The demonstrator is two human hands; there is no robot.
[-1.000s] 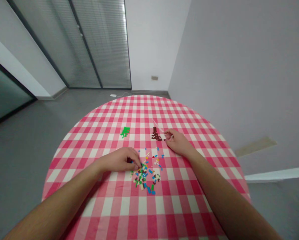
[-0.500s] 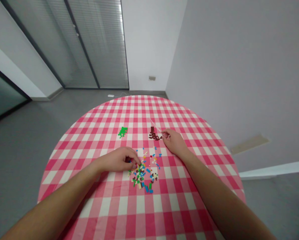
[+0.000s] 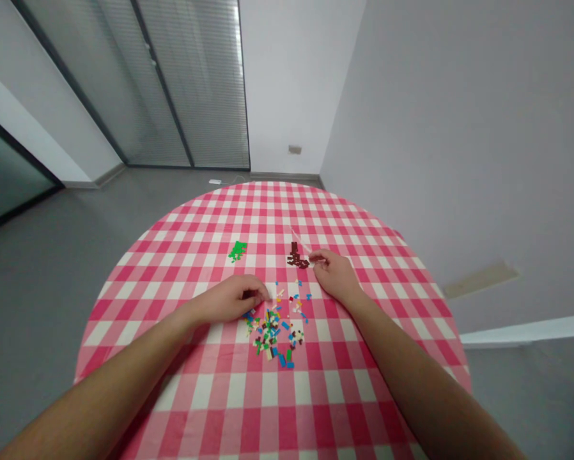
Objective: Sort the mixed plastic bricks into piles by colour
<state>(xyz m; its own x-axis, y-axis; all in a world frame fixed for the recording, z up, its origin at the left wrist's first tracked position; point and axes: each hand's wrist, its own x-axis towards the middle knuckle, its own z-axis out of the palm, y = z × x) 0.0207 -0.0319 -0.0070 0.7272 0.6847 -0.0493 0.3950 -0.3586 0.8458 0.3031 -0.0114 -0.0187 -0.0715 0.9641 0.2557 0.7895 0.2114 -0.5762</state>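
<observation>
My left hand [image 3: 234, 299] rests with curled fingers at the top edge of a scattered heap of small mixed-colour plastic bricks [image 3: 273, 332]. Whether those fingers hold a brick is hidden. My right hand [image 3: 332, 275] lies next to a small heap of dark brown bricks [image 3: 296, 257], its fingertips pinched on a thin pale stick [image 3: 302, 243] that points away over the heap. Farther left sits a small cluster of green bricks [image 3: 238, 251], apart from both hands.
Everything lies on a round table with a pink-and-white gingham cloth [image 3: 268, 396], its far edge ringed by grey floor [image 3: 76, 243]. A white cable [image 3: 215, 181] lies on the floor by the glass partition with blinds [image 3: 191, 83]. A pale wall [image 3: 411, 128] stands to the right.
My left hand has drawn back a little from the mixed heap, towards the far side of the table. My right hand stays nearly still, and the view has shifted slightly.
</observation>
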